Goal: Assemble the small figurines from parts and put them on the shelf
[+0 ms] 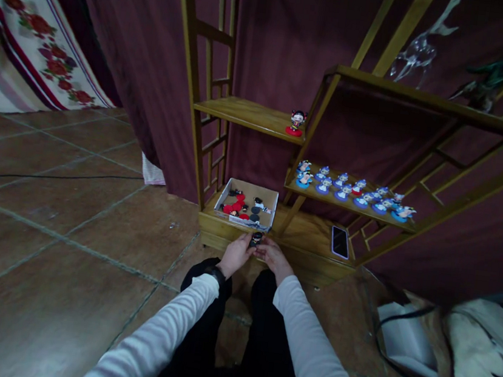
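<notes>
My left hand [238, 252] and my right hand [271, 255] meet in front of me, both pinching a small dark figurine [256, 238]. They hover just in front of a shallow cardboard box [232, 196] that holds several red and black figurine parts. The box rests on the bottom board of a wooden shelf unit [305, 235]. One red-based figurine [296, 122] stands alone on the middle-left shelf. Several blue-based figurines [352, 190] stand in rows on the shelf to the right.
A phone [340, 241] lies on the bottom board right of the box. A dark red curtain [149, 47] hangs behind the shelves. Brown floor tiles [54, 225] stretch to the left, crossed by a black cable [42, 176]. A pale bag [464, 355] lies at the right.
</notes>
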Demonstrator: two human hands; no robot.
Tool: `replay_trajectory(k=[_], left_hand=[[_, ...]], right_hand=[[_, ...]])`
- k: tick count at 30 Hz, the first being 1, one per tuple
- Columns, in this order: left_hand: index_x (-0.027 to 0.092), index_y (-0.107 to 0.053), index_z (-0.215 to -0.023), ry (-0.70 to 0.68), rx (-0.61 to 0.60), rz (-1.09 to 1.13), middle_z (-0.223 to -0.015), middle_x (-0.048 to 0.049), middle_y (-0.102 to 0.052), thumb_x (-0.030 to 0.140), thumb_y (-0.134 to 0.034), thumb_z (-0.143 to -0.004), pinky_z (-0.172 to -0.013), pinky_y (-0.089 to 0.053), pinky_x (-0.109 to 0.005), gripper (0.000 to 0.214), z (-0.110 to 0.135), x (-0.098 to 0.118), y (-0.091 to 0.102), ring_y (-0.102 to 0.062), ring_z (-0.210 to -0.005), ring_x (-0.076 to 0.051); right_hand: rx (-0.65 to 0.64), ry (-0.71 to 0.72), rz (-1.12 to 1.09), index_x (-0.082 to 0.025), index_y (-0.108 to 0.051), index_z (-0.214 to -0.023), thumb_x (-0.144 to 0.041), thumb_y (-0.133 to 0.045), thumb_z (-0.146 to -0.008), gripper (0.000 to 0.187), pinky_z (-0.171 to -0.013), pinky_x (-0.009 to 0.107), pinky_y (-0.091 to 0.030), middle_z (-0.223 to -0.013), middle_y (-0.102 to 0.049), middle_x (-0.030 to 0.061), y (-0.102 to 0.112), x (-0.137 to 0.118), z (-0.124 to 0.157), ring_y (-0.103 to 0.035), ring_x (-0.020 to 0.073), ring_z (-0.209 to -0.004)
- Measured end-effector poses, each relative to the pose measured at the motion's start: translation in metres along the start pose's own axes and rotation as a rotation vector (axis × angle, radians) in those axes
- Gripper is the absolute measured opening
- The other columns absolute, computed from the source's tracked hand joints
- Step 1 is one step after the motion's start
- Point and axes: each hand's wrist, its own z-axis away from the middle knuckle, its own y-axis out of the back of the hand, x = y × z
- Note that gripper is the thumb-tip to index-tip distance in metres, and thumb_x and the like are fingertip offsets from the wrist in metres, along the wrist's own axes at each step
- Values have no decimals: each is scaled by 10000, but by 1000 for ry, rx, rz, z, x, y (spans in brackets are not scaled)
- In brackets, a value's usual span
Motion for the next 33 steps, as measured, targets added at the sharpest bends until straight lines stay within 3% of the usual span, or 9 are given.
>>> replay_trajectory(k=[7, 12, 33], left_hand=[[134, -399, -1274, -145, -31, -268, -1093, -170, -550, 281, -494, -817, -895, -330, -338, 489, 5, 5, 14, -518, -1014, -257], [84, -395, -1277, -267, -49, -358, -1052, -193, -556, 260, -439, -841, -880, -306, -357, 472, 5, 3, 21, -499, -1008, -276], [84, -372, -1291, -296, -52, -482, -1007, -176, -568, 159, -359, -851, -834, -314, -353, 447, 9, 2, 13, -518, -943, -249]], right_hand=[[9, -11, 0, -205, -536, -832, -61, -626, -526, 350, -618, 255, -508, -680, -642, -55, -4, -3, 4, -617, 112, -575], [-7, 4, 11, -198, -571, -901, -53, -651, -498, 436, -632, 294, -523, -721, -675, -25, -7, -6, 5, -638, 156, -635], [22, -38, 71, -228, -584, -952, 3, -559, -535, 477, -638, 298, -522, -720, -665, -31, -4, -1, 2, -637, 141, -616]])
